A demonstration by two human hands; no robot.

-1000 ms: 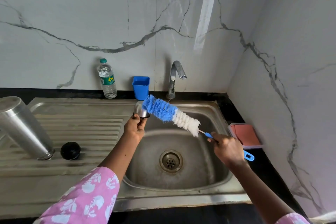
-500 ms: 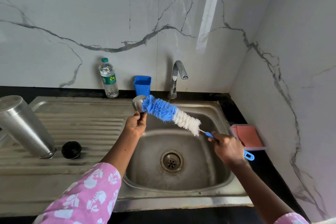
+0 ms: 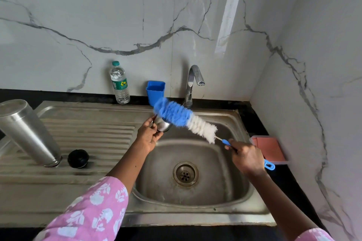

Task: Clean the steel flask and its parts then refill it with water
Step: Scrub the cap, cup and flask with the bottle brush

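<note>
Left hand (image 3: 148, 136), grip clamped on small steel cup (image 3: 162, 124), holds it above the sink (image 3: 195, 217) basin's back-left corner. Right hand (image 3: 245, 157), grip clamped on bottle brush (image 3: 184, 118) handle; blue bristles lie against the cup. Steel flask (image 3: 25, 131) stands inverted and tilted at the drainboard's left edge, black stopper (image 3: 78, 158) just beside it.

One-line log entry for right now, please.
step: scrubbing steel cup | left hand: holds cup | right hand: grips bottle brush | flask: inverted on drainboard | tap: off
</note>
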